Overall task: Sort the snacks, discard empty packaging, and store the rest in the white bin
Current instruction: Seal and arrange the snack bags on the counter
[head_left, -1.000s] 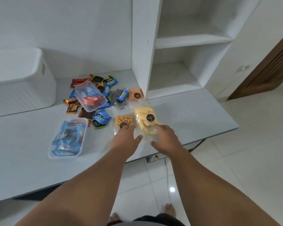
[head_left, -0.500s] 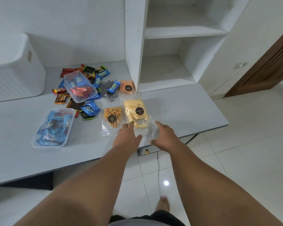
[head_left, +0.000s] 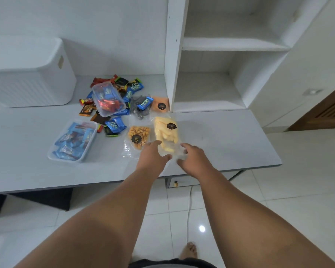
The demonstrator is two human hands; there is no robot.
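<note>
Sorting step: I judge that the person is taking up the bag of yellow sticks [head_left: 165, 132] to check it, full or empty.
Left hand: the left hand [head_left: 153, 157] lies on the near clear end of that bag, just beside the bag of orange nuts [head_left: 138, 135]; its fingers are hidden behind the back of the hand, so I cannot tell if it grips.
Right hand: the right hand [head_left: 193, 159] pinches the crumpled clear end of the same bag between thumb and fingers.
Change: one second ago each hand was pressing on its own bag, further up; now both hands are drawn back to the near end of the yellow one, and the bag of orange nuts is left alone.
Meaning: one bag is chosen; it looks full, so probably it goes to storage, not to the rubbish.
White bin: the white bin [head_left: 31, 82] stands at the far left of the worktop [head_left: 220, 140], well apart from both hands.
Remaining: the loose wrappers [head_left: 114, 125], the two clear tubs [head_left: 73, 142] and the orange pouch [head_left: 161, 105] are not yet stored.
Progress: early.
</note>
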